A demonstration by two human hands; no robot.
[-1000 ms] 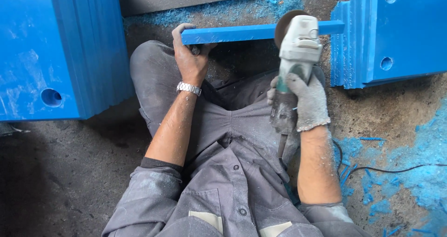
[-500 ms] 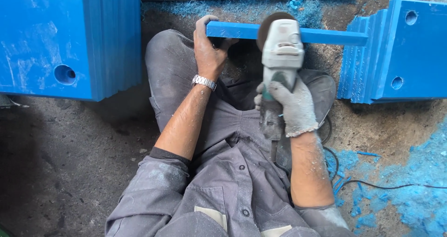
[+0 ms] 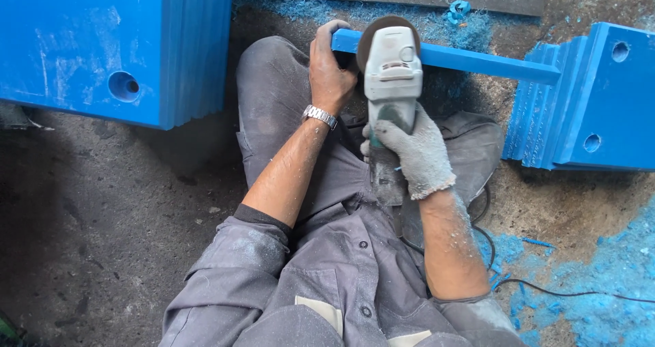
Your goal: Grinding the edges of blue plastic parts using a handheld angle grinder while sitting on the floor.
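Observation:
I sit on the floor with a long blue plastic bar (image 3: 477, 60) lying across above my knees. My left hand (image 3: 331, 77), bare with a metal wristwatch, grips the bar's left end. My right hand (image 3: 413, 149), in a grey knit glove, is closed around the body of a grey angle grinder (image 3: 390, 81). The grinder's dark disc (image 3: 382, 30) sits over the bar just right of my left hand. Its cable (image 3: 546, 289) trails off to the right across the floor.
A stack of thick blue plastic slabs with a round hole (image 3: 116, 47) stands at the upper left. Another stack of blue plates with holes (image 3: 593, 101) lies at the right. Blue shavings (image 3: 600, 285) cover the concrete floor at lower right and behind the bar.
The grinder has moved left along the bar, closer to my left hand. The view has shifted, so the stacks and bar sit further right in the picture.

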